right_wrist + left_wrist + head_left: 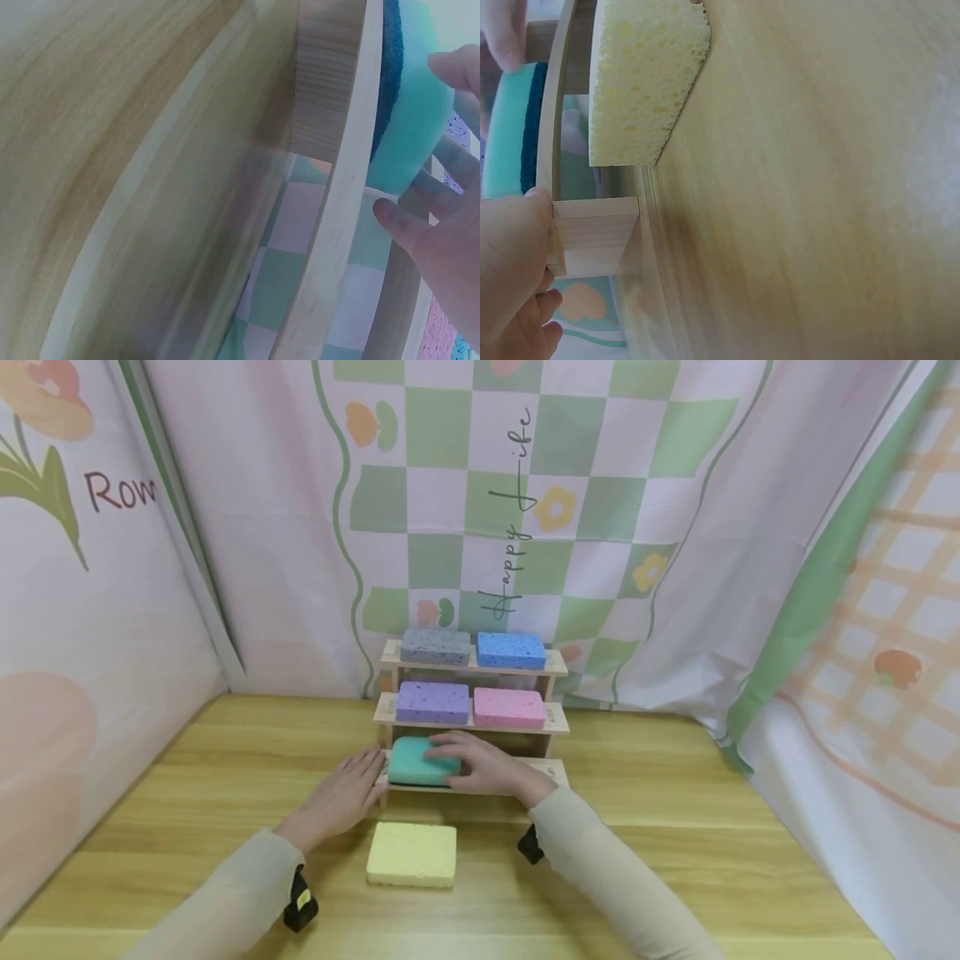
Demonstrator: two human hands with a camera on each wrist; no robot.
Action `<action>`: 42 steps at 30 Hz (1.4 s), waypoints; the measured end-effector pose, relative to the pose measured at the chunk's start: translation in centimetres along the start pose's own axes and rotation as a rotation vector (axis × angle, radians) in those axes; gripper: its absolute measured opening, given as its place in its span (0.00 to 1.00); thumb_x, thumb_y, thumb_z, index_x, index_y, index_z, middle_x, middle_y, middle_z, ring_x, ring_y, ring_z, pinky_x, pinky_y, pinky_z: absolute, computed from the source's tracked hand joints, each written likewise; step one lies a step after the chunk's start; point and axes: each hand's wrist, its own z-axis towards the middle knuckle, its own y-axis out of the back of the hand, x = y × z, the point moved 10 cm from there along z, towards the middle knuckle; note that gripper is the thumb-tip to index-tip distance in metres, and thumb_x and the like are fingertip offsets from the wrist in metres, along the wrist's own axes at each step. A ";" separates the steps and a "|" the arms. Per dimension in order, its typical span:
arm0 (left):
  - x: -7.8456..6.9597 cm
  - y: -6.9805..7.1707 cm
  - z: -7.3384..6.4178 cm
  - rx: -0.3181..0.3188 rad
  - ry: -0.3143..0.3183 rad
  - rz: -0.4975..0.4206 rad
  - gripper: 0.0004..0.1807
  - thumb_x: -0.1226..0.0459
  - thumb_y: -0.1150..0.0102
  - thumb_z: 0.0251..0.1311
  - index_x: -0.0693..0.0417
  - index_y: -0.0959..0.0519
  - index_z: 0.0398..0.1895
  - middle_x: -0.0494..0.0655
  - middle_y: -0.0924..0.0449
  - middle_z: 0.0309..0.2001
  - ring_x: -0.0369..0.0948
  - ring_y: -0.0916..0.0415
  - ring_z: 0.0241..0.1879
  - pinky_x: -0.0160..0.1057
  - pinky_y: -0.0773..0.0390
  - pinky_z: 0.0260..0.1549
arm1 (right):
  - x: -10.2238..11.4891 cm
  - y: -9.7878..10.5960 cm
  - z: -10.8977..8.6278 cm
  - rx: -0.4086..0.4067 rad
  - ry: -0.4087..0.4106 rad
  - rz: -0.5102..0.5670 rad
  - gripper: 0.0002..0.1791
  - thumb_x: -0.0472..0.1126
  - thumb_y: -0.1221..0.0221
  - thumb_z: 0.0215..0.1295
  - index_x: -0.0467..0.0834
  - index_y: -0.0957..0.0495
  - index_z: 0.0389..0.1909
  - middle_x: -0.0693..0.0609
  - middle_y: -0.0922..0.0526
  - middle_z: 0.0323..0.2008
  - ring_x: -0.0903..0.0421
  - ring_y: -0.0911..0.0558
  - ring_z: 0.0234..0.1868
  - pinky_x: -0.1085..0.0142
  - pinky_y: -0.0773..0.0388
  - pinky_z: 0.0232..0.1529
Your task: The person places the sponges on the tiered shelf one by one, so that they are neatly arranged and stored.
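Note:
A teal sponge (420,762) with a dark scouring layer underneath lies at the left of the bottom step of a three-step wooden rack (553,768). My right hand (487,764) reaches over its right part, fingertips touching it; in the right wrist view the thumb (401,221) stands slightly apart from the sponge's end. My left hand (341,797) grips the left end of that step, and in the left wrist view its thumb and curled fingers (549,304) lie around the wooden end. A pale yellow sponge (412,855) lies on the table in front.
On the middle step sit a purple sponge (432,702) and a pink sponge (509,707). The top step bears a grey sponge (436,646) and a blue sponge (512,650). Patterned curtains (285,568) hang behind and beside the wood-grain table (660,827).

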 end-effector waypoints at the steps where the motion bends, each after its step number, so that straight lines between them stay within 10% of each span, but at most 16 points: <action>1: 0.0 0.0 0.0 -0.001 -0.001 -0.002 0.31 0.55 0.65 0.72 0.72 0.47 0.66 0.66 0.49 0.67 0.58 0.52 0.66 0.54 0.51 0.63 | 0.0 0.1 -0.1 -0.006 0.003 0.003 0.24 0.40 0.42 0.62 0.44 0.30 0.60 0.46 0.39 0.66 0.51 0.42 0.66 0.57 0.37 0.60; 16: -0.2 0.3 -0.1 -0.018 -0.012 0.001 0.30 0.56 0.64 0.72 0.73 0.46 0.66 0.67 0.49 0.66 0.59 0.52 0.66 0.54 0.50 0.63 | 2.2 1.4 -2.6 -0.044 0.036 0.034 0.25 0.38 0.42 0.62 0.43 0.32 0.62 0.45 0.39 0.66 0.51 0.44 0.67 0.55 0.37 0.61; 26: -0.2 0.2 -0.1 -0.020 -0.012 -0.005 0.30 0.56 0.64 0.72 0.72 0.46 0.66 0.66 0.49 0.66 0.58 0.51 0.66 0.54 0.50 0.63 | 5.7 0.8 -4.3 -0.057 0.208 -0.032 0.24 0.39 0.39 0.60 0.41 0.29 0.59 0.41 0.34 0.62 0.46 0.39 0.64 0.54 0.40 0.62; 42: -0.2 0.3 -0.1 -0.010 0.008 0.004 0.30 0.56 0.63 0.71 0.72 0.46 0.66 0.66 0.48 0.66 0.58 0.51 0.66 0.54 0.50 0.63 | 8.4 -2.5 -5.7 0.004 0.266 -0.019 0.26 0.42 0.39 0.59 0.43 0.30 0.59 0.45 0.36 0.64 0.50 0.39 0.64 0.59 0.41 0.63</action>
